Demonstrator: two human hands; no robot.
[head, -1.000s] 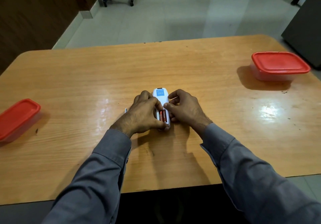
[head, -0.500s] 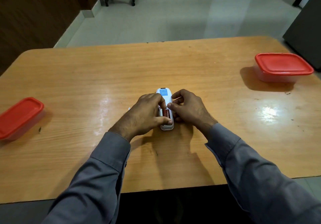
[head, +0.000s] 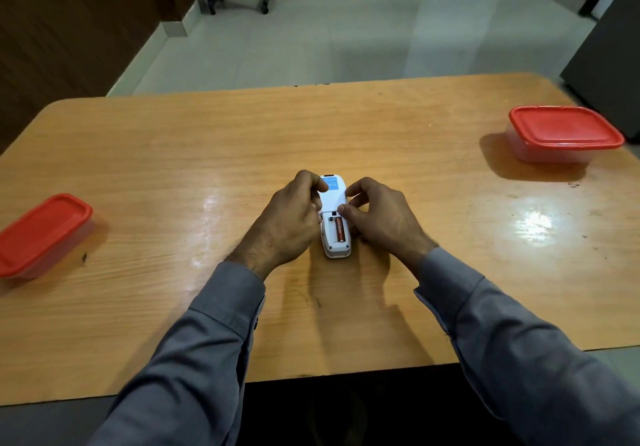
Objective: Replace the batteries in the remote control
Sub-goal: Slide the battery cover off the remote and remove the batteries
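Two hands flank white remote control (head: 333,200) lying back-up at table (head: 398,134) centre, toward near edge. Battery bay open — one copper battery (head: 338,231) seated in right slot. Left hand (head: 289,224) fingers curled on remote's left side; right hand (head: 379,217) fingers pinch right edge. Red-lidded containers — one (head: 41,234) at left edge, other (head: 564,132) near far right corner.

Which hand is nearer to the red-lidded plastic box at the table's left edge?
The left hand. It lies beside the white remote control, on the side facing that red-lidded plastic box; the right hand is beyond the remote.
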